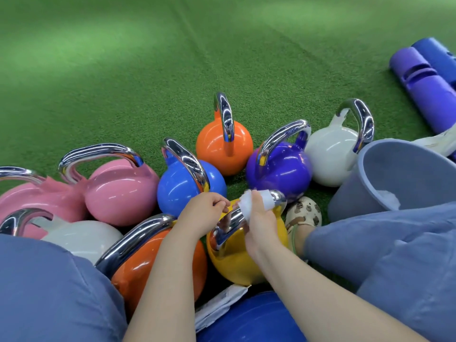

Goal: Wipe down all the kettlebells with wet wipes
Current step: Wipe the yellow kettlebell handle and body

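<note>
The far pink kettlebell (29, 196) is cut by the left edge & looks smeary, so its shape is hard to tell. The blue ball (249, 317) is cut by the bottom edge. The near white kettlebell (81, 236) is partly hidden behind a knee. The right hand (259, 218) & wipe (246, 202) hide part of the yellow kettlebell's handle (229, 224). The stuff in the gray bucket (404, 174) is too blurry to tell. The blue roller (436, 55) is cut by the right edge.
</note>
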Action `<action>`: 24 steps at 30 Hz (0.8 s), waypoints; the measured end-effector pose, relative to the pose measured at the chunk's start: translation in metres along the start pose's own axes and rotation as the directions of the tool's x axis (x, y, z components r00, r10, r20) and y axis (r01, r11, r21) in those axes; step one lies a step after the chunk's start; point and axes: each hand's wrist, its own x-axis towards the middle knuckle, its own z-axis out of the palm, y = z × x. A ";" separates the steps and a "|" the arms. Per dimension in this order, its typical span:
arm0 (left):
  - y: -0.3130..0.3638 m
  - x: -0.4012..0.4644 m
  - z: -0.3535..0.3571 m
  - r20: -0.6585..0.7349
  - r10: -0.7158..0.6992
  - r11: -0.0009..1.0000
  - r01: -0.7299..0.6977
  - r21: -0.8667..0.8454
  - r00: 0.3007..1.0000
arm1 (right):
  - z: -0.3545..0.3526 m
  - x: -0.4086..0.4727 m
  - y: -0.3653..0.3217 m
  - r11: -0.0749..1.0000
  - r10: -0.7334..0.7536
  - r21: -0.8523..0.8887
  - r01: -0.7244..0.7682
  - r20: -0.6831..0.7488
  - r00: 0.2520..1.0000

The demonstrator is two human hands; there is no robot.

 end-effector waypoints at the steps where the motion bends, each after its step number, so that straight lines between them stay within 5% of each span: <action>1: 0.001 0.000 0.000 0.038 -0.002 1.000 0.002 0.000 0.999 | -0.001 -0.003 0.004 0.999 -0.025 -0.034 0.025 0.021 0.999; 6: -0.002 0.005 -0.001 0.081 -0.047 0.997 0.042 0.062 0.996 | -0.006 -0.014 0.009 0.982 -0.068 -0.170 0.087 0.113 0.991; 10: -0.004 0.002 -0.001 0.099 -0.023 0.999 0.021 0.026 0.995 | -0.001 -0.011 0.002 0.988 0.022 -0.155 -0.013 0.052 0.998; 13: -0.012 0.002 -0.002 0.095 -0.022 1.000 0.020 0.019 0.995 | 0.004 0.004 -0.016 0.991 0.135 0.027 -0.134 -0.076 0.988; 16: -0.014 -0.001 -0.002 0.084 -0.014 1.000 0.013 0.013 0.996 | -0.006 0.027 -0.045 0.878 0.360 0.309 -0.366 0.077 0.930; 18: -0.013 -0.003 -0.001 0.094 -0.013 1.000 0.015 -0.020 0.995 | -0.015 0.035 -0.055 0.845 0.419 0.292 -0.448 0.159 0.894; 24: -0.017 0.000 -0.004 -0.012 -0.105 0.993 0.104 -0.061 0.994 | 0.000 0.018 -0.030 0.974 0.172 0.150 -0.172 0.012 0.985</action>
